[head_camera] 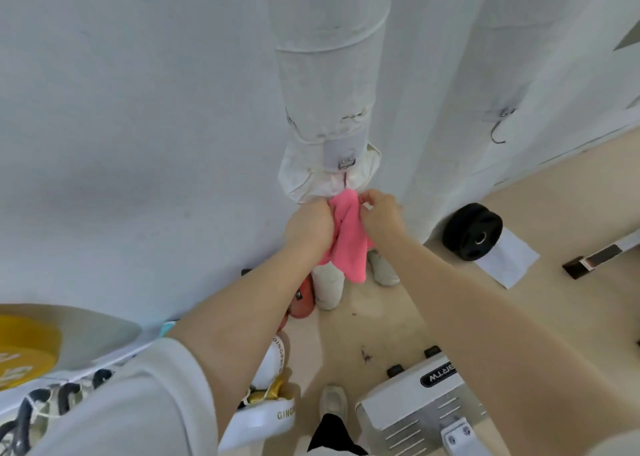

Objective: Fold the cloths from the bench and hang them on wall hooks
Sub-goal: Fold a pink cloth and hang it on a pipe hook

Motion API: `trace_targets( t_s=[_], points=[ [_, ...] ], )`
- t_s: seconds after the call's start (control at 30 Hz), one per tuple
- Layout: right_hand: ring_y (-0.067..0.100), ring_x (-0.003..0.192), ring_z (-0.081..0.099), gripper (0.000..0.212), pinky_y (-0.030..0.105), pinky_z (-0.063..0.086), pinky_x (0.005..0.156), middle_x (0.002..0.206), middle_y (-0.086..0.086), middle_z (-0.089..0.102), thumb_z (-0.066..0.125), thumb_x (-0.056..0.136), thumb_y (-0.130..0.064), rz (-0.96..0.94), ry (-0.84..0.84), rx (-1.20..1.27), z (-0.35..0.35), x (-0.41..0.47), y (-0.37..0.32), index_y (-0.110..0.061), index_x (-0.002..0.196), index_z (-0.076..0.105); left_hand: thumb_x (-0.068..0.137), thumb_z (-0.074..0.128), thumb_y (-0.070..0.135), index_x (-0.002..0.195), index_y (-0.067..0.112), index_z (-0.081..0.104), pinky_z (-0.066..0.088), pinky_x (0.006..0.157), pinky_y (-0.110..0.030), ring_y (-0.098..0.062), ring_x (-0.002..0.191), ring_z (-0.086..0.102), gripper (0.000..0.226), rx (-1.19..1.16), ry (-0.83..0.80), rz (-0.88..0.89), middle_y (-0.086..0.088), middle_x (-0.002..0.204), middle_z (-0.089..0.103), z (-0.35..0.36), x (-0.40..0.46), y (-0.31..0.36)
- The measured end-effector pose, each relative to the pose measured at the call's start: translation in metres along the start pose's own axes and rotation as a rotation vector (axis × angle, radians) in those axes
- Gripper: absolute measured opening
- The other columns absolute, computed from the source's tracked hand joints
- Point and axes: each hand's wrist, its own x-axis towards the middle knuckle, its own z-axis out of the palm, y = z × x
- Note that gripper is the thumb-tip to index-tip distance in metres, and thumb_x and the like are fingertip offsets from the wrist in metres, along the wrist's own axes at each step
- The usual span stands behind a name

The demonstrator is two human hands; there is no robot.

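Both hands worked a pink cloth [348, 237] at a wall hook [346, 163] fixed to a white pipe [327, 75] in the corner of the room. The left hand [310, 223] had its fingers clenched round the cloth's left side, bunching the fabric; the right hand [381, 213] pinched the upper right edge betw. thumb & fingertips. The cloth's top corner sat just below the hook's metal clip, touching or nearly so; can't tell if it was caught on it. The rest hung down in folds betw. the two wrists.

A second hook [500, 126], bare, hung on the wall to the right, well apart from the first. On the floor below: a black weight plate [472, 232] leaning vs. the wall, a white sheet of paper [509, 258] beside it, a pale shoe [382, 268] near the pipe's base. Bottom right, part of a white & grey machine [415, 410]. Bottom left, a yellow disc [24, 348] & white boxing gear [270, 417] with lettering. A white sleeve [138, 403] covered the left upper arm.
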Motion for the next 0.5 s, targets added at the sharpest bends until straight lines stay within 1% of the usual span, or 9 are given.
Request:
trace_targets(
  t_s=[0.03, 0.07, 0.1, 0.17, 0.27, 0.33, 0.4, 0.43, 0.5],
  points=[
    [0.032, 0.119, 0.044, 0.029, 0.041, 0.038, 0.102, 0.122, 0.009, 0.051, 0.042, 0.092, -0.019, -0.007, 0.020, -0.075, -0.004, -0.005, 0.001, -0.024, 0.111, 0.063, 0.097, 0.035, 0.023, 0.114, 0.002, 0.051, 0.040, 0.077, -0.036, -0.037, 0.104, 0.057, 0.031, -0.067, -0.010, 0.006, -0.020, 0.119, 0.056, 0.001, -0.005, 0.000],
    [0.032, 0.125, 0.039, 0.031, 0.040, 0.034, 0.105, 0.131, 0.010, 0.045, 0.042, 0.093, -0.019, -0.031, 0.037, -0.121, -0.008, -0.012, 0.002, -0.023, 0.117, 0.062, 0.096, 0.036, 0.020, 0.117, 0.002, 0.048, 0.041, 0.079, -0.037, -0.037, 0.104, 0.056, 0.030, -0.133, -0.013, 0.020, -0.020, 0.122, 0.052, 0.002, -0.012, -0.001],
    [0.032, 0.128, 0.036, 0.033, 0.037, 0.031, 0.107, 0.136, 0.012, 0.042, 0.041, 0.094, -0.016, -0.069, 0.056, -0.137, -0.011, -0.019, 0.005, -0.020, 0.122, 0.059, 0.095, 0.037, 0.018, 0.121, 0.002, 0.044, 0.045, 0.082, -0.040, -0.037, 0.103, 0.056, 0.032, -0.196, -0.005, 0.041, -0.019, 0.127, 0.048, 0.000, -0.022, -0.003],
    [0.032, 0.128, 0.037, 0.038, 0.033, 0.028, 0.105, 0.138, 0.016, 0.042, 0.041, 0.093, -0.009, -0.136, 0.114, -0.122, -0.015, -0.038, 0.008, -0.010, 0.129, 0.052, 0.094, 0.040, 0.016, 0.129, 0.003, 0.037, 0.047, 0.084, -0.043, -0.037, 0.101, 0.058, 0.038, -0.258, 0.020, 0.089, -0.016, 0.136, 0.037, -0.003, -0.042, -0.015],
    [0.029, 0.125, 0.041, 0.038, 0.023, 0.030, 0.095, 0.135, 0.014, 0.044, 0.043, 0.090, -0.007, -0.124, 0.167, -0.012, -0.016, -0.077, 0.010, -0.006, 0.128, 0.050, 0.094, 0.043, 0.019, 0.133, 0.003, 0.033, 0.042, 0.084, -0.035, -0.036, 0.098, 0.059, 0.044, -0.224, -0.012, 0.156, -0.014, 0.143, 0.029, -0.013, -0.071, -0.040],
    [0.027, 0.122, 0.044, 0.033, 0.018, 0.030, 0.088, 0.131, 0.014, 0.047, 0.044, 0.089, -0.005, -0.110, 0.176, 0.028, -0.013, -0.111, 0.010, -0.004, 0.121, 0.055, 0.092, 0.046, 0.015, 0.133, 0.005, 0.036, 0.040, 0.087, -0.032, -0.033, 0.100, 0.059, 0.044, -0.246, -0.036, 0.212, -0.012, 0.141, 0.036, -0.020, -0.092, -0.056],
    [0.023, 0.116, 0.047, 0.029, 0.016, 0.030, 0.082, 0.123, 0.011, 0.051, 0.045, 0.089, -0.004, -0.122, 0.201, 0.035, -0.007, -0.151, 0.015, -0.003, 0.113, 0.061, 0.090, 0.047, 0.014, 0.127, 0.009, 0.045, 0.044, 0.092, -0.034, -0.030, 0.103, 0.059, 0.037, -0.213, -0.099, 0.272, -0.009, 0.129, 0.052, -0.023, -0.116, -0.071],
    [0.018, 0.111, 0.047, 0.028, 0.014, 0.029, 0.079, 0.118, 0.006, 0.051, 0.045, 0.088, -0.004, -0.126, 0.209, 0.037, -0.004, -0.172, 0.019, -0.005, 0.110, 0.063, 0.091, 0.046, 0.015, 0.123, 0.011, 0.049, 0.045, 0.092, -0.035, -0.028, 0.101, 0.061, 0.032, -0.202, -0.150, 0.306, -0.006, 0.123, 0.058, -0.023, -0.130, -0.076],
    [0.010, 0.100, 0.044, 0.026, 0.014, 0.028, 0.079, 0.108, -0.001, 0.046, 0.046, 0.088, -0.004, -0.112, 0.221, 0.045, -0.001, -0.217, 0.031, -0.009, 0.107, 0.063, 0.092, 0.045, 0.015, 0.117, 0.012, 0.054, 0.047, 0.087, -0.031, -0.025, 0.094, 0.064, 0.026, -0.194, -0.252, 0.404, -0.003, 0.116, 0.062, -0.021, -0.163, -0.083]
  ],
)
